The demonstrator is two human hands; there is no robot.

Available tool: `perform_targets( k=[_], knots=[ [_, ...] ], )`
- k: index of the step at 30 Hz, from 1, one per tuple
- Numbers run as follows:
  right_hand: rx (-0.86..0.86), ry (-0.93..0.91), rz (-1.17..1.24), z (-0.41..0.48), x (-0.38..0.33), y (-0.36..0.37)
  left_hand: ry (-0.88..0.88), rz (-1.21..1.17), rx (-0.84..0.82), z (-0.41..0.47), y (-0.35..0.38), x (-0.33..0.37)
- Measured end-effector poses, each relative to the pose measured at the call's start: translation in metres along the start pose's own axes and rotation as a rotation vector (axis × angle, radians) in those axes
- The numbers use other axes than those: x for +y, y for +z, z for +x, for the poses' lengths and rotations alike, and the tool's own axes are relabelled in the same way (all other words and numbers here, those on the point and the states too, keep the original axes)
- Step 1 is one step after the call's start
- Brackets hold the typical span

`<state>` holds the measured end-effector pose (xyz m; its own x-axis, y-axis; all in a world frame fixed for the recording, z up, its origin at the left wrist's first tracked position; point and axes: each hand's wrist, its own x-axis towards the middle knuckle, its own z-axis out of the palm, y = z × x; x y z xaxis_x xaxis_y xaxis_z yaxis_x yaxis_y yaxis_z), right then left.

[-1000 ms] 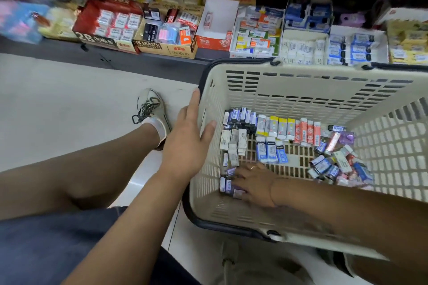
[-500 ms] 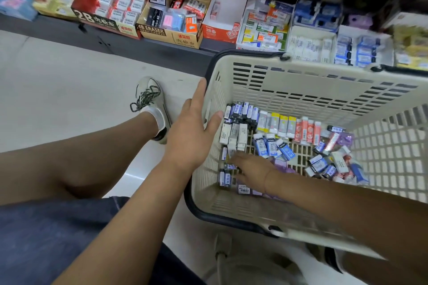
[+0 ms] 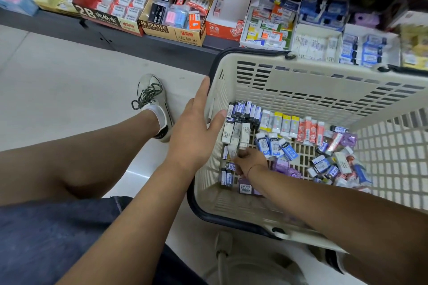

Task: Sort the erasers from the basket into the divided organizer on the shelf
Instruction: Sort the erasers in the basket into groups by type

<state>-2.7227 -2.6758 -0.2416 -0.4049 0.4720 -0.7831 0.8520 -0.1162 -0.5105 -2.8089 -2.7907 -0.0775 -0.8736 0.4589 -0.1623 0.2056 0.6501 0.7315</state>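
A cream plastic basket [image 3: 301, 81] with a dark rim stands on the floor and holds several wrapped erasers in rows and a loose heap [image 3: 333, 164]. My left hand [image 3: 196, 132] lies flat against the basket's left wall, fingers straight. Inside the basket my right hand [image 3: 249, 161] pinches a white eraser [image 3: 233, 151] at the near end of the white row. On the low shelf behind the basket stands the white divided organizer [image 3: 317, 41], with white and blue erasers in its compartments.
Open display boxes line the shelf: a red 2B box [image 3: 111, 4], a tan 4B ERASER box [image 3: 173, 25], a white and red box [image 3: 228, 11]. My left leg and sneaker [image 3: 154, 102] stretch over the pale floor left of the basket.
My right hand has moved from the dark erasers at the basket's near left up to the white row and taken hold of a white eraser. My left hand stays on the wall.
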Motion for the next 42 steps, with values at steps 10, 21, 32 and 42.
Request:
perform_targets(
  k=[10,21,32,42],
  knots=[
    [0.045,0.136,0.349,-0.007,-0.01,0.006,0.024,-0.012,0.011,0.0,0.001,-0.002],
    [-0.06,0.078,0.225,-0.008,-0.013,0.004,0.034,-0.014,0.009,0.001,0.001,-0.004],
    [-0.179,0.089,0.209,-0.018,-0.018,-0.009,0.026,-0.015,0.011,0.001,0.002,-0.006],
    [-0.216,0.35,0.651,-0.018,-0.041,-0.015,0.025,-0.026,0.007,0.001,0.002,-0.005]
  ],
)
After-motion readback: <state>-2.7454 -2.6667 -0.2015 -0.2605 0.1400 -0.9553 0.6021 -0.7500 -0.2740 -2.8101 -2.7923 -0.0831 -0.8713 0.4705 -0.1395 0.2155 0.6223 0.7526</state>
